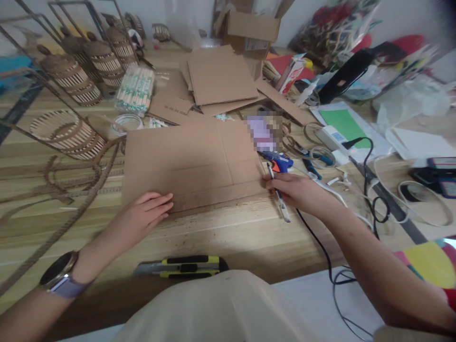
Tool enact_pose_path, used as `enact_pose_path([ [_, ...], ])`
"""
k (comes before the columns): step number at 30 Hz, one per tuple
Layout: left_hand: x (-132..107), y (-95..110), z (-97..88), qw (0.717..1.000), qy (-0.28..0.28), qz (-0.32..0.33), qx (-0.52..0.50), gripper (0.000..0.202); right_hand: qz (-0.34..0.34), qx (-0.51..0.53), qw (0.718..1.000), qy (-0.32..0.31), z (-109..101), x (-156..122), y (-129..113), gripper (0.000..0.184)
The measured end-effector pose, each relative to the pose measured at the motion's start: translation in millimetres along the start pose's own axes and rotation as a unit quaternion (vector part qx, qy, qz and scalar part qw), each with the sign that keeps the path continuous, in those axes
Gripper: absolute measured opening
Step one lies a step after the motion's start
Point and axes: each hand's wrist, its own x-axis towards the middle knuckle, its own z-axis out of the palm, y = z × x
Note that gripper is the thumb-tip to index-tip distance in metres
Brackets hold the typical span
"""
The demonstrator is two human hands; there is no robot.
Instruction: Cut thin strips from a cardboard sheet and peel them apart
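Note:
A flat piece of cardboard lies on the wooden table in front of me. My left hand rests flat on its near left edge with the fingers stretched out. At the right edge, my right hand is closed around a pen, and its fingertips touch the cardboard's corner. A yellow and black utility knife lies near my body, its blade pointing left. Just past my right hand is a blue glue gun.
Bamboo lantern baskets and a rope-wrapped hoop stand at left, near a pack of wooden sticks. More cardboard sheets are stacked behind. Black cables, a power strip and a black speaker are on the right.

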Motion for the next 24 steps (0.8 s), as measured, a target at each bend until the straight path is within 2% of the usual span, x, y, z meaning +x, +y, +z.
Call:
enact_pose_path([
  [9, -3, -2, 5.1, 1.000, 0.000, -0.011, -0.012, 0.041, 0.004, 0.018, 1.000, -0.005, 2, 1, 3, 0.040],
  [15, 0, 1, -1.0, 1.000, -0.001, -0.004, -0.010, 0.039, 0.021, 0.003, 1.000, 0.008, 9, -1, 6, 0.040],
  [21, 2, 5, -3.7, 1.000, -0.005, -0.013, -0.015, 0.032, -0.006, -0.013, 1.000, 0.002, 11, -2, 10, 0.038],
  [24, 1, 3, -3.4, 1.000, -0.010, -0.016, -0.025, 0.031, -0.021, -0.013, 0.999, 0.027, 15, -4, 14, 0.040],
])
